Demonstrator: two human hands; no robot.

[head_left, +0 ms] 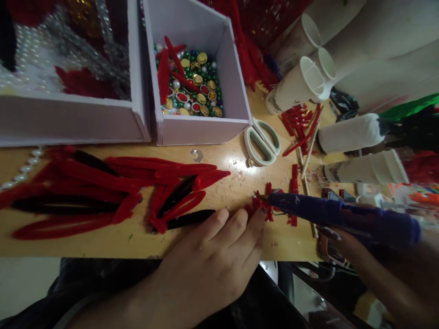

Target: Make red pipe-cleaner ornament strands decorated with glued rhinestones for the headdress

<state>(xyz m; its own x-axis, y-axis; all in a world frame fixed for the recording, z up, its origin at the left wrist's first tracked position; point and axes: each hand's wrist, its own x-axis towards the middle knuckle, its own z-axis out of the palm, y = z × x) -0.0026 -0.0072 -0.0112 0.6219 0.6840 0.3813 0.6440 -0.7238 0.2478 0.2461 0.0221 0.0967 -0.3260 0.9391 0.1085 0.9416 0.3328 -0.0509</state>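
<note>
My left hand (219,256) rests at the table's front edge, its fingers closed on a small red fuzzy piece (252,205). A black fuzzy strip (190,219) runs under its knuckles. From the right, my right hand (356,260) grips a blue glue gun (336,212), whose thin tip meets the red piece by my left fingertips. The lower part of the gun and most of my right fingers are hidden or dark. Left of my hands lie looped red and black pipe-cleaner shapes, one small (178,196) and one larger (82,192).
A white box (206,130) of beads and gems stands behind, beside another box (68,119) with pearls and tinsel. Scissors (262,141), cut red pieces (298,121), thin sticks (310,151) and paper cups (295,87) crowd the right. Pearls (25,169) lie at left.
</note>
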